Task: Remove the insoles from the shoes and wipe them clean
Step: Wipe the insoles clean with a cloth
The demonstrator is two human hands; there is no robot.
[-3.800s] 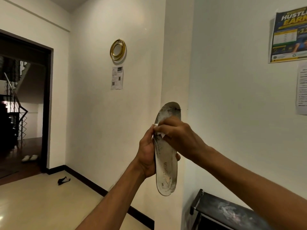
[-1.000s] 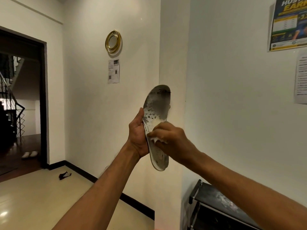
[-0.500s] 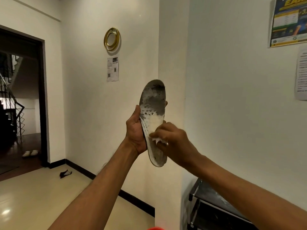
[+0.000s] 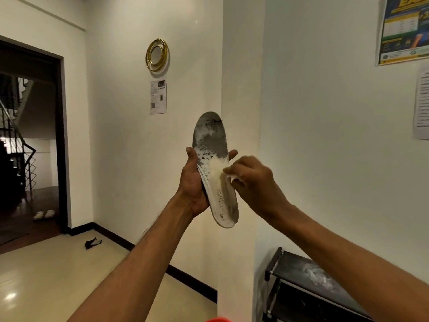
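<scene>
A worn white insole (image 4: 212, 145) with a grey, dirty toe end stands upright in mid-air, toe up, in front of the wall corner. My left hand (image 4: 192, 182) grips it from behind at mid-length, thumb on its left edge. My right hand (image 4: 253, 180) pinches a small white wipe (image 4: 228, 176) against the insole's right edge near the middle. No shoe is in view.
A black shoe rack (image 4: 299, 273) stands low at the right against the wall. A small black object (image 4: 92, 243) lies on the cream floor by the skirting. A dark doorway (image 4: 30, 145) opens at the left, with pale slippers (image 4: 44, 214) inside. A red rim (image 4: 216, 320) peeks in at the bottom edge.
The insole's face has turned more toward me. My right hand with the wipe has slid from the insole's middle to its right edge.
</scene>
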